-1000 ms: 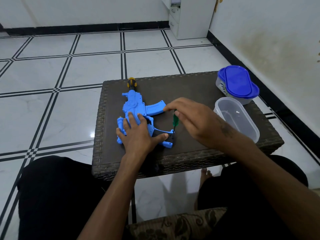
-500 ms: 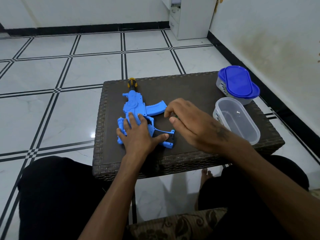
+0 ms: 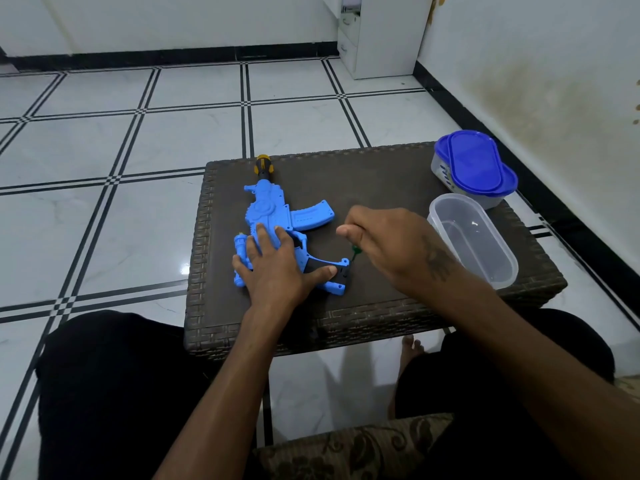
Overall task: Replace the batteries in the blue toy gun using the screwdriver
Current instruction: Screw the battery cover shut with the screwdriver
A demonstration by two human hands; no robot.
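Left hand [image 3: 277, 268] pins toy gun [image 3: 273, 216]; right hand [image 3: 391, 244] seemingly holds screwdriver [image 3: 356, 251].

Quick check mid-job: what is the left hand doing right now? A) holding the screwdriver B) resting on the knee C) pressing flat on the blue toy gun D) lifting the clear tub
C: the left hand lies with straight fingers on the blue toy gun, pinning it to the table.

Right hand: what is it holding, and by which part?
The right hand grips a green-handled screwdriver by its handle, mostly hidden inside the fist; only the handle's lower end shows, next to the toy gun's grip.
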